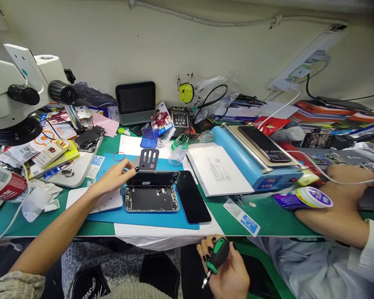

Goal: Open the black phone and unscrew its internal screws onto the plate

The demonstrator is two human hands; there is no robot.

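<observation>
My left hand [117, 176] reaches over the blue mat [171, 220], its fingertips closed at the upper left edge of a lifted phone screen [152, 178]. The screen is tilted up from an opened phone body [151, 198], whose inner parts show. A dark grey slotted metal stand [148, 159] rises right behind the screen. My right hand [227, 270] is below the table edge, palm up, wrapped round a green and black screwdriver [218, 255] with its metal tip pointing down left. A separate black phone screen [192, 197] lies right of the opened phone.
A white tray [110, 202] lies under my left forearm. To the right are a white box lid [218, 170], a blue heating plate machine [246, 158] bearing a phone, and a purple tub [303, 198]. A co-worker's arm [336, 211] rests there. A microscope [28, 91] stands left.
</observation>
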